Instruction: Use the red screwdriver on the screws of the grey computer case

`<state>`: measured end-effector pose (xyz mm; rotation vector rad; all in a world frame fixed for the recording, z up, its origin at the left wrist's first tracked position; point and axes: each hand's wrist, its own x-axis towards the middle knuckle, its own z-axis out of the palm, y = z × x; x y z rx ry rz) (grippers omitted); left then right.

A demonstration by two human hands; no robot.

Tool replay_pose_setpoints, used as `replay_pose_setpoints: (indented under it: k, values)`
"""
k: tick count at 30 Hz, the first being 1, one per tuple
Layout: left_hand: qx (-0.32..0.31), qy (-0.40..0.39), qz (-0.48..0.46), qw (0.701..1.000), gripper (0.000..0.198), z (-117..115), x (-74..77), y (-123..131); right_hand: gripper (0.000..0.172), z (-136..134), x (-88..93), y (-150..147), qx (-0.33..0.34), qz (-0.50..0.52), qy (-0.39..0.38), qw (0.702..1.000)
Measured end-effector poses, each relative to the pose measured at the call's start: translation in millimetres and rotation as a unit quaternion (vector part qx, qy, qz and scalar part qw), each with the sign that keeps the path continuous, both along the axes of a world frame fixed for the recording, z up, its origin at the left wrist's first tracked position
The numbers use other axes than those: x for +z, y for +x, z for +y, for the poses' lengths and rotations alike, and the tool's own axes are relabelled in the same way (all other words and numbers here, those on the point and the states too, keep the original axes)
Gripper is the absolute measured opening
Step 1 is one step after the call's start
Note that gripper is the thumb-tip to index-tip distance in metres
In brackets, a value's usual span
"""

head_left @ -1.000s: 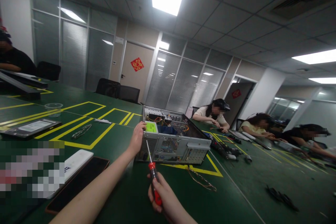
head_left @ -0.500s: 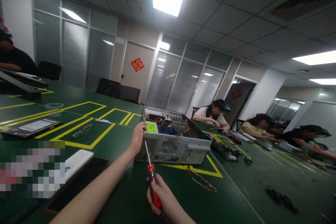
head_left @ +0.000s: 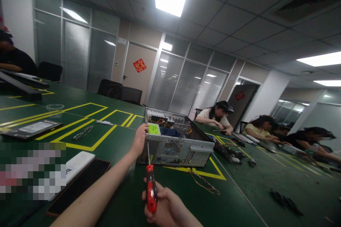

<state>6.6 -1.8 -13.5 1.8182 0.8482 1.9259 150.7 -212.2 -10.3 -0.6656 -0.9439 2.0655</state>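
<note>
An open computer case [head_left: 183,149] lies on the green table, its rear panel facing me and wires showing inside. My left hand [head_left: 139,140] grips its near left corner, fingers over the top edge beside the power supply [head_left: 154,129] with a bright green label. Low in front of the case, my right hand [head_left: 162,202] is closed around the red and black handle of a screwdriver [head_left: 151,188]. The shaft points up at the left part of the rear panel. Whether the tip sits in a screw I cannot tell.
On the left lie a hard drive [head_left: 33,128], a phone [head_left: 80,186], a white box-shaped item [head_left: 78,165] and a clear plastic cup [head_left: 55,110]. A looped cable [head_left: 204,181] and black cables [head_left: 286,202] lie to the right. Several people sit around the table.
My right hand and the screwdriver handle have shifted slightly left, leaving the screwdriver more upright. My fingers have changed their hold on the handle. My left hand and the case stay put.
</note>
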Motion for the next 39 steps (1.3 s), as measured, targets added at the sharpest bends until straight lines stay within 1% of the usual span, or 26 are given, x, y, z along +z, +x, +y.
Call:
replay_pose_setpoints:
  k: [1, 3, 6, 8, 14, 17, 19, 21, 23, 26, 28, 30, 31, 35, 39]
  values:
    - [0.001, 0.001, -0.003, 1.0, 0.051, 0, -0.2, 0, 0.059, -2, 2.1, -1, 0.012, 0.014, -0.002, 1.0]
    - [0.004, 0.004, -0.009, 1.0, 0.052, 1, -0.7, 1, 0.06, -6, 4.3, -1, 0.015, 0.013, 0.007, 1.0]
    - [0.003, 0.008, -0.009, 1.0, 0.052, 2, -1.6, 1, 0.069, -8, 3.1, 0, 0.005, -0.003, 0.029, 1.0]
    - [0.001, 0.009, -0.005, 1.0, 0.053, 2, -2.2, 1, 0.071, -8, 0.8, 2, -0.006, -0.002, 0.031, 0.999]
    - [0.006, 0.008, 0.0, 1.0, 0.054, 4, -2.9, 0, 0.054, -7, -3.9, 4, -0.064, 0.017, 0.008, 0.998]
    - [0.009, 0.009, 0.002, 1.0, 0.053, 3, -2.1, 0, 0.054, -9, -0.7, 5, -0.043, -0.01, 0.006, 0.999]
    - [0.008, 0.011, 0.001, 1.0, 0.052, 3, -1.6, 1, 0.057, -10, 4.4, 5, -0.029, -0.022, 0.008, 0.999]
    - [0.005, 0.012, -0.004, 1.0, 0.052, 3, -1.4, 1, 0.062, -11, 10.4, 6, -0.036, -0.005, 0.006, 0.999]
    - [0.003, 0.01, -0.009, 1.0, 0.052, 3, -1.7, 1, 0.062, -11, 16.1, 6, -0.042, 0.024, -0.004, 0.999]
    - [0.005, 0.006, -0.013, 1.0, 0.051, 4, -2.3, 2, 0.054, -12, 22.3, 5, -0.01, 0.048, -0.02, 0.999]
    - [0.007, 0.006, -0.015, 1.0, 0.051, 4, -2.6, 2, 0.058, -13, 23.9, 4, 0.012, 0.042, -0.022, 0.999]
    - [0.006, 0.007, -0.017, 1.0, 0.052, 4, -2.5, 2, 0.067, -14, 22.8, 3, 0.008, 0.024, -0.016, 1.0]
    - [0.004, 0.007, -0.016, 1.0, 0.052, 4, -2.3, 1, 0.069, -14, 21.2, 2, -0.003, 0.017, -0.013, 1.0]
    - [0.001, 0.003, -0.007, 1.0, 0.052, 3, -1.6, 1, 0.06, -15, 12.4, 2, -0.05, 0.014, -0.005, 0.999]
    - [0.003, -0.001, -0.007, 1.0, 0.051, 3, -1.5, 1, 0.054, -14, 9.7, 4, -0.065, 0.021, -0.017, 0.997]
